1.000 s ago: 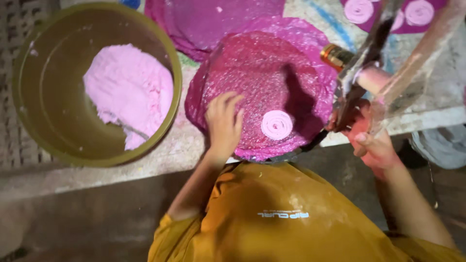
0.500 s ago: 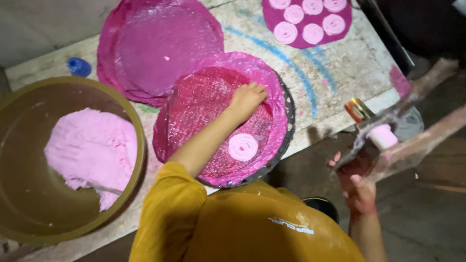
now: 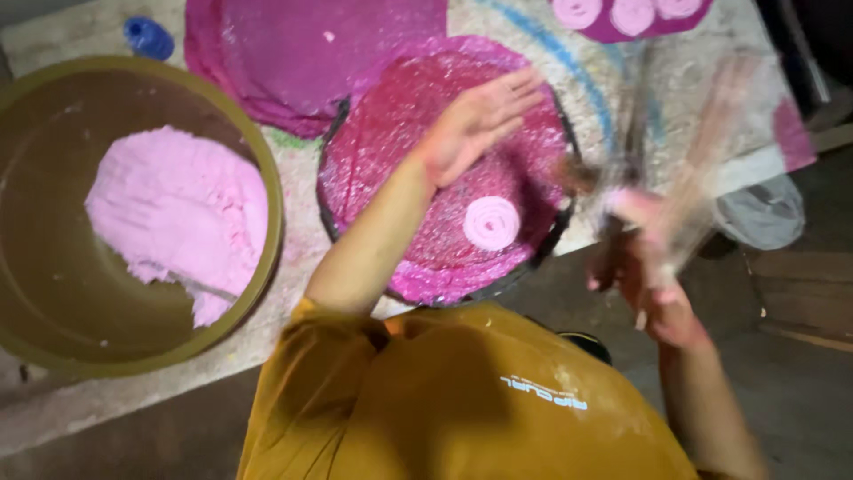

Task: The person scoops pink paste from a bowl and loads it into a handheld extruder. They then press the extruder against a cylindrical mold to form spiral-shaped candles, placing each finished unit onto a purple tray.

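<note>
My left hand (image 3: 475, 120) hovers flat and open over a round magenta tray (image 3: 400, 133) dusted with white specks, fingers spread and pointing right. One pink dough spiral (image 3: 491, 222) lies on the tray near its front edge, just below that hand. My right hand (image 3: 657, 284) is raised off the table's right edge and grips a clear plastic piping bag (image 3: 684, 169) with pink dough inside; the bag is blurred by motion. My yellow shirt fills the bottom of the view.
A large olive bowl (image 3: 267, 204) with a mound of pink dough (image 3: 178, 213) sits at left. A second magenta tray (image 3: 302, 53) lies behind. Another sheet with several pink spirals (image 3: 622, 13) is at the top right. A blue cap (image 3: 147, 36) rests far left.
My left hand lifted off the tray surface and turned palm-flat above it. My right hand rose with the piping bag toward the tray's right side. The camera moved closer.
</note>
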